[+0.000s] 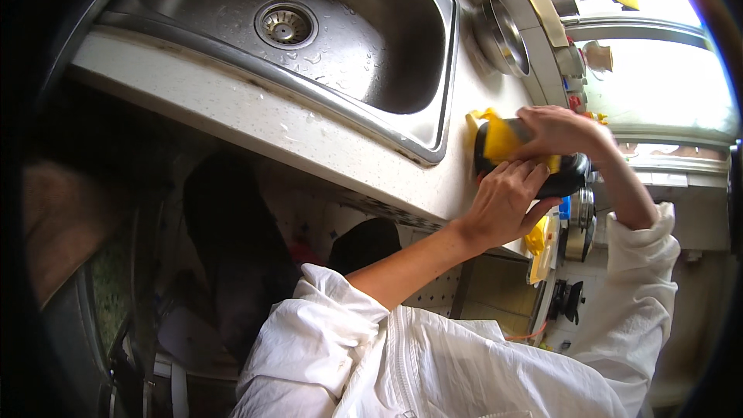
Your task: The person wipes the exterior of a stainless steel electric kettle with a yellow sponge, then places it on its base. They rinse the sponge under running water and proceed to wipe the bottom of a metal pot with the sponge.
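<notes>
A glossy black object (563,181) with rounded ends lies on the pale speckled counter, right of the sink; its exact kind is hard to tell. My left hand (506,200) grips its near side, fingers on top and thumb along the edge. From the far side, my right hand (560,130) presses a yellow cloth (500,140) against the object's top. Motion blurs this hand and the cloth. Both hands partly cover the black object, and the fingers of the two come close together over it.
The steel sink (371,64) has water drops and a drain strainer (284,26). A metal bowl (505,38) leans by the tiled wall. Containers line the window ledge. Beyond my hands are a yellow item (537,238) and a lidded pot (582,209). The counter's front edge runs diagonally.
</notes>
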Motion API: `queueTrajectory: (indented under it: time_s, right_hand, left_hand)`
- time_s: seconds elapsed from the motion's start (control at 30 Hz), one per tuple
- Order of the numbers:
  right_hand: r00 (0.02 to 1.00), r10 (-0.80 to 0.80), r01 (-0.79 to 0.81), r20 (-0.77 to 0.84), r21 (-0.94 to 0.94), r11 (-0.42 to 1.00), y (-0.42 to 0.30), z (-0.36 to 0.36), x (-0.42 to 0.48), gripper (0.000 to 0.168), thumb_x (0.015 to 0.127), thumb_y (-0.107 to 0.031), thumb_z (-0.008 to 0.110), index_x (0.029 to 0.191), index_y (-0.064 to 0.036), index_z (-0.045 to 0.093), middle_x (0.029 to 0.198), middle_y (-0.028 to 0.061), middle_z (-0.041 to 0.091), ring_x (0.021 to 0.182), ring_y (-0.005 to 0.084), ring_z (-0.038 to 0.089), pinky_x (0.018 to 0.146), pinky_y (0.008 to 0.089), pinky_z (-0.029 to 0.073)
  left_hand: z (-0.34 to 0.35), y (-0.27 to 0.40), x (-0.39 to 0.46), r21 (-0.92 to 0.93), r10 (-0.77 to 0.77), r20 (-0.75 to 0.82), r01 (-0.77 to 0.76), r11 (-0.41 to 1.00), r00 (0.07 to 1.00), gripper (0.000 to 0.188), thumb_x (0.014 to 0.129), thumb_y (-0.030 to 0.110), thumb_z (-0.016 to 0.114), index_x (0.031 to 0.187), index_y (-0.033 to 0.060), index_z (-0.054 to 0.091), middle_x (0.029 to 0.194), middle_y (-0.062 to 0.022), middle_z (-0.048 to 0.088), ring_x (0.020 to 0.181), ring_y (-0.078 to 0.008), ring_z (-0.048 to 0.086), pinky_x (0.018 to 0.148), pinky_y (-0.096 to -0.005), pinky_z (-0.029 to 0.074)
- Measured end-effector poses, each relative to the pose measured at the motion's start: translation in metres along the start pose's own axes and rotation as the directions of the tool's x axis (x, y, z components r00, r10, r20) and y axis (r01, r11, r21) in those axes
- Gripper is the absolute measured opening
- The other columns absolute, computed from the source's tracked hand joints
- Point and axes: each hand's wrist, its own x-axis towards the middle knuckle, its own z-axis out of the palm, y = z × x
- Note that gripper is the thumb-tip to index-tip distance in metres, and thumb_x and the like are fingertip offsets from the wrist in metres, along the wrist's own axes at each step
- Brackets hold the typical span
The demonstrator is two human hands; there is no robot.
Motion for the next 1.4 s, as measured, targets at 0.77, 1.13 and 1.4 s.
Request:
queueTrajectory:
  time_s: [0.77, 1.13, 1.4]
  right_hand:
    - [0.928, -0.340, 0.349, -0.153, 0.029, 0.937, -0.010, -0.003, 0.013, 0.026, 0.074, 0.003, 0.064, 0.098, -0.005, 0.070, 0.100, 0.0118, 0.068, 0.099, 0.0292, 0.065, 0.082, 0.0377, 0.052]
    - [0.338, 0.693, 0.674, -0.636, 0.678, 0.293, 0.072, 0.086, -0.098, 0.034, 0.100, -0.017, 0.043, 0.126, -0.002, 0.059, 0.095, 0.0091, 0.064, 0.072, 0.0099, 0.059, 0.056, 0.0215, 0.048]
    - [0.319, 0.935, 0.846, -0.154, 0.490, -0.208, 0.011, 0.253, -0.065, 0.033, 0.099, -0.005, 0.040, 0.123, 0.002, 0.060, 0.097, 0.0077, 0.066, 0.076, 0.0122, 0.062, 0.065, 0.0240, 0.052]
  left_hand:
    - [-0.001, 0.002, 0.001, 0.099, 0.007, 0.051, -0.012, 0.995, 0.999, 0.041, 0.089, 0.032, 0.068, 0.113, 0.0010, 0.053, 0.095, -0.0187, 0.064, 0.086, -0.0385, 0.065, 0.077, -0.0462, 0.052]
    - [0.003, 0.006, 0.007, 0.099, -0.071, 0.153, 0.056, 0.994, 0.986, 0.035, 0.093, 0.026, 0.067, 0.116, 0.0058, 0.048, 0.090, -0.0174, 0.066, 0.079, -0.0353, 0.066, 0.069, -0.0422, 0.052]
    - [0.017, 0.048, 0.026, 0.217, 0.129, 0.262, -0.189, 0.958, 0.956, 0.053, 0.086, 0.024, 0.072, 0.129, 0.0045, 0.050, 0.111, -0.0150, 0.058, 0.098, -0.0240, 0.059, 0.090, -0.0357, 0.047]
